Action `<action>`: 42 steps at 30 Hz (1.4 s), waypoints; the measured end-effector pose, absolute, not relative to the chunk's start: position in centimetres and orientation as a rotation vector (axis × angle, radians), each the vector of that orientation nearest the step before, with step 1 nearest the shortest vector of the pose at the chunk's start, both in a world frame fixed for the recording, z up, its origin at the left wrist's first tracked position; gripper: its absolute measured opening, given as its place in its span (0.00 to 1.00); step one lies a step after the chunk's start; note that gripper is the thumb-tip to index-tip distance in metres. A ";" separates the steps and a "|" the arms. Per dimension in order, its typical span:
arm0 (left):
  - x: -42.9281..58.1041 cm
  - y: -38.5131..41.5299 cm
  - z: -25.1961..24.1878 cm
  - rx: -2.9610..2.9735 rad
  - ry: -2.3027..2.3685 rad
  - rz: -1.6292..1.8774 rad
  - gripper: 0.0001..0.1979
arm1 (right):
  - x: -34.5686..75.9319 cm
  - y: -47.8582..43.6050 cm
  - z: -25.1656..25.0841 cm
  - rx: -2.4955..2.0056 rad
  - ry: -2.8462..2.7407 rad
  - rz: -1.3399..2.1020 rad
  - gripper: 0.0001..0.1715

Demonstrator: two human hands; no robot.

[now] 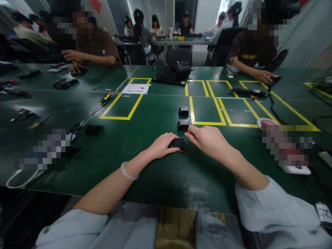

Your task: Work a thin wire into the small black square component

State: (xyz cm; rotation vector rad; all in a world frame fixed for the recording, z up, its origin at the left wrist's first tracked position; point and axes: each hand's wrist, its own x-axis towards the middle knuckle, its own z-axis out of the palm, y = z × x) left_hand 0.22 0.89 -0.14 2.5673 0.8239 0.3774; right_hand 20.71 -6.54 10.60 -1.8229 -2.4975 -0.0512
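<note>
Three small black box-shaped parts lie in a line on the green table (145,173). My left hand (162,145) rests on the table with its fingers closed round the nearest black part (179,144). My right hand (207,140) reaches in from the right; its fingertips touch the front corner of the middle black part (183,124). The far black part (183,111) lies alone beyond them. A pale bangle sits on my left wrist.
Yellow tape rectangles (207,103) mark the table. A black tray with gear (173,73) stands at the back centre, a white paper (136,88) and a yellow-handled screwdriver (105,100) to the left. Other people sit around the table. Cables lie at right.
</note>
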 end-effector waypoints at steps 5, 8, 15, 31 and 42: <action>0.2 0.9 -0.2 2.570 0.837 0.376 0.19 | 20.8 -6.4 10.5 -1.705 -2.509 0.054 0.15; 0.1 1.0 -0.3 2.575 0.837 0.379 0.20 | 21.0 -6.4 10.4 -1.625 -2.513 0.113 0.13; 0.1 1.1 -0.5 2.583 0.836 0.377 0.20 | 20.4 -6.2 10.2 -1.704 -2.462 0.012 0.16; 0.0 1.1 -0.4 2.582 0.822 0.398 0.20 | 20.5 -6.3 10.4 -1.675 -2.458 0.083 0.13; 0.0 1.0 -0.4 2.570 0.832 0.392 0.20 | 20.3 -6.8 10.6 -1.561 -2.569 0.071 0.11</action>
